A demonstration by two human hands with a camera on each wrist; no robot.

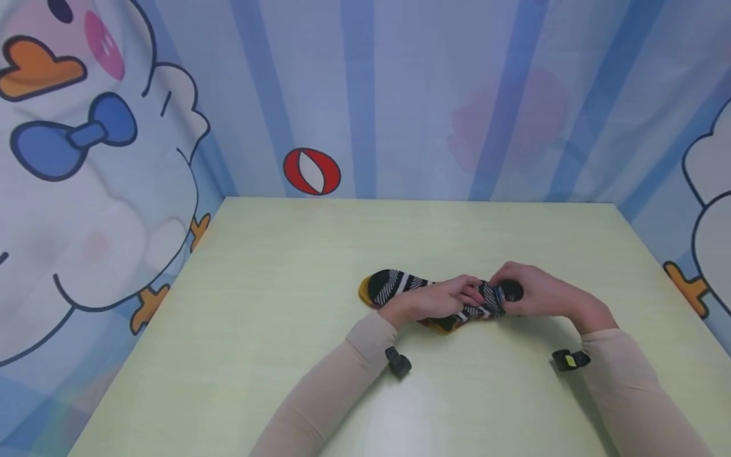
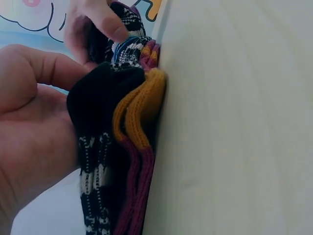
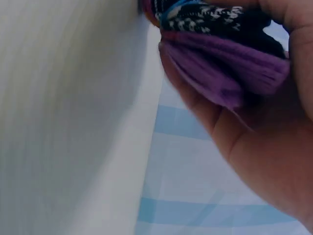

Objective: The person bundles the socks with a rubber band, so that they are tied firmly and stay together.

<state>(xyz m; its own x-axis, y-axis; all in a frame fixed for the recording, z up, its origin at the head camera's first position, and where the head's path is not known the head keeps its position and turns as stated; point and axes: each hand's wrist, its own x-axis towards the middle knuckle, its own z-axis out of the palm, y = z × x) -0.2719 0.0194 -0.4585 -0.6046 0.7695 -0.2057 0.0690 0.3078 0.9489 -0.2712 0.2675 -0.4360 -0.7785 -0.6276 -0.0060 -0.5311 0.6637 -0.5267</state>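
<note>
Patterned knitted socks (image 1: pixel 394 285) lie lengthwise on the table, layered together. In the left wrist view the socks (image 2: pixel 139 103) show black and white knit, mustard heels and maroon sides. My left hand (image 1: pixel 436 299) lies across their middle, its fingers gripping them near the heel. At the right end my right hand (image 1: pixel 533 291) pinches the bunched cuff between thumb and fingers. Purple ribbed cuff edges (image 3: pixel 230 73) stick out within the right hand's grasp in the right wrist view. The toe end, black over mustard, points left.
The pale wooden table (image 1: pixel 240 355) carries the socks, with both forearms over its front. A printed cloth (image 1: pixel 411 95) with cartoon birds and blue stripes stands behind and at the sides. Small black devices (image 1: pixel 398 363) hang at both wrists.
</note>
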